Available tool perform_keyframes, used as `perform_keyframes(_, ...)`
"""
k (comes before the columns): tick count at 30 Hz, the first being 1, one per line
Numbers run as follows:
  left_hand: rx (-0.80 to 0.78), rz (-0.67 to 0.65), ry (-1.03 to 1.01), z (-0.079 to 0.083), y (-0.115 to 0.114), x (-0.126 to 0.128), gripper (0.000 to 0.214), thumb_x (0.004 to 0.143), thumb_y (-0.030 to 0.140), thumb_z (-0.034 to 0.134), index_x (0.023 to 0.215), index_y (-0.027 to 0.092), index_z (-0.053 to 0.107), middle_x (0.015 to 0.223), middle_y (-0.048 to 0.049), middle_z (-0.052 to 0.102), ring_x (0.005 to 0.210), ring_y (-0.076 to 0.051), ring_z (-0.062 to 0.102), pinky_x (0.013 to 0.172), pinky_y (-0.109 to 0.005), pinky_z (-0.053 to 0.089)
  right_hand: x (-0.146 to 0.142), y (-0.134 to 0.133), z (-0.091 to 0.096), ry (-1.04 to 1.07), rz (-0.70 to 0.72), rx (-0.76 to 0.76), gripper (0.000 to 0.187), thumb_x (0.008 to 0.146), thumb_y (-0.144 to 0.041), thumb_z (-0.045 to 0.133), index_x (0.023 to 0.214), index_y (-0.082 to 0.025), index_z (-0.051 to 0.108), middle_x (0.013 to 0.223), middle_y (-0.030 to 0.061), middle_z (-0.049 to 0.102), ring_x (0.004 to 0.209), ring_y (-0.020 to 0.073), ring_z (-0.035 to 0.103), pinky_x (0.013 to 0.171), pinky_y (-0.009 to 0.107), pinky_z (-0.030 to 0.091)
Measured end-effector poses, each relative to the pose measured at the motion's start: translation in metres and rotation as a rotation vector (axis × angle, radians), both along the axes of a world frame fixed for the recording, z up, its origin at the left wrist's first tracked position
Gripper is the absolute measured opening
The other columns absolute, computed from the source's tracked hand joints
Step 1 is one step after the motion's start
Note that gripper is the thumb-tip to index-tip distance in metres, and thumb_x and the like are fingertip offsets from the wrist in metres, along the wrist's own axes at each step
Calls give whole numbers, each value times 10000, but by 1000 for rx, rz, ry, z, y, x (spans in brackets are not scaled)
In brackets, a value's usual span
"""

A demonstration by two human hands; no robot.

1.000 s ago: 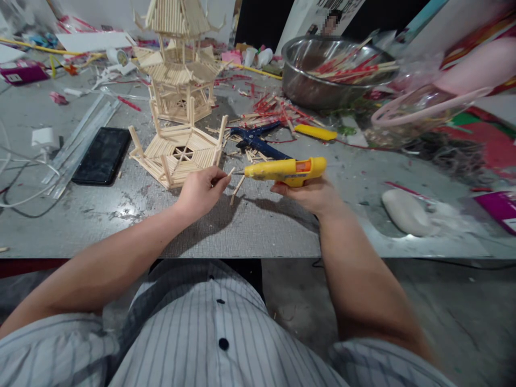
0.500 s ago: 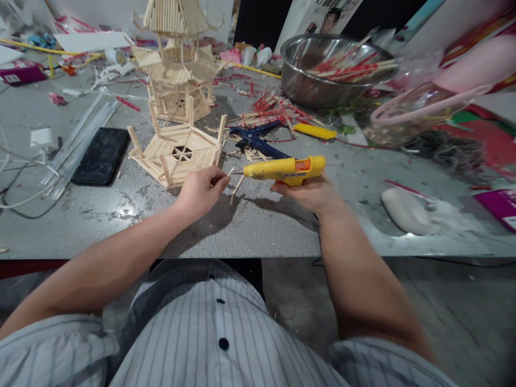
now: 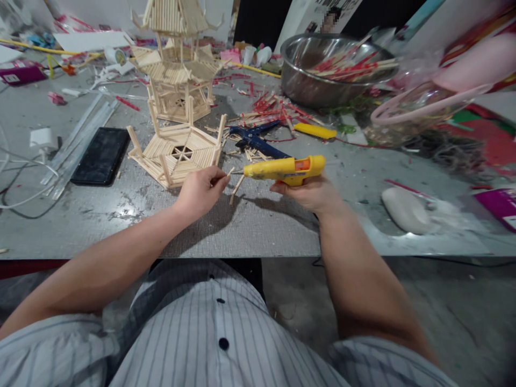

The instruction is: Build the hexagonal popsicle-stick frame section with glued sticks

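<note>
- At right end of grey speckled tabletop (image 3: pixel 250 226): clear plastic container with pink rim (image 3: pixel 419 110), blurred, contents unreadable; purple box (image 3: pixel 500 207) cut off by frame edge.
- At back of table: pale wooden-stick pagoda tower (image 3: pixel 177 64), top cut off at upper border.
- Trigger of yellow plastic hot-glue gun (image 3: pixel 284 169) hidden inside palm; cord not made out.
- Counted: one glue gun; two stick structures, the tower plus flat hexagonal stick platform (image 3: pixel 177 153) just in front of it; one round steel bowl (image 3: pixel 318 80) holding red-tipped sticks, too tangled to count; one black slab phone (image 3: pixel 102 156); one blue-handled cutter (image 3: pixel 258 141); one loose stick (image 3: pixel 237 189) lying on table below nozzle.
- Left hand (image 3: pixel 199 191): closed to a pinch, thumb and forefinger gripping short pale wooden stick (image 3: pixel 228 173), other fingers curled; just beside near corner of platform.
- Right hand (image 3: pixel 310 193): wrapped shut round gun's grip from below, barrel level, nozzle pointing left.
- Nozzle tip at or just short of free end of pinched stick; contact not certain.
- Stick and gun both held above table, near its front edge, middle of view.
</note>
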State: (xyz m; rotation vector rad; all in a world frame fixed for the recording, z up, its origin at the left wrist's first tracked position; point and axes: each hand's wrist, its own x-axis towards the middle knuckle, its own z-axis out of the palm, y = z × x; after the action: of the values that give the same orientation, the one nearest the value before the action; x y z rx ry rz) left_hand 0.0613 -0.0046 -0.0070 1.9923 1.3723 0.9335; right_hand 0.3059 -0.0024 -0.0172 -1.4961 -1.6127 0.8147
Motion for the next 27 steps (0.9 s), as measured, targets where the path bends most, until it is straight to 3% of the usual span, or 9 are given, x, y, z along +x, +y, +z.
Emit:
perform_keyframes(5,12,-1,0,0,0,0,178,830,263,537,721,159,632,582,-1,599,571,-114,523,533,-235,357,-1,0,1,10,-27,-64,320,506,-453,796,700,-257,636,763,16,681,846,278,664,804,465,544)
perform_keyframes(17,26,4,11,1,0,0,168,828,245,539,714,162,632,569,5,594,565,-109,522,532,-231,359,0,1,0,23,-15,-2,324,502,-481,791,689,-258,647,715,7,668,782,258,649,763,449,530)
perform_keyframes(27,21,-7,8,1,1,0,161,822,239,535,712,163,625,562,7,581,546,-106,497,524,-234,349,2,0,0,30,-35,-38,315,518,-465,776,712,-249,653,746,18,674,808,270,652,797,465,523)
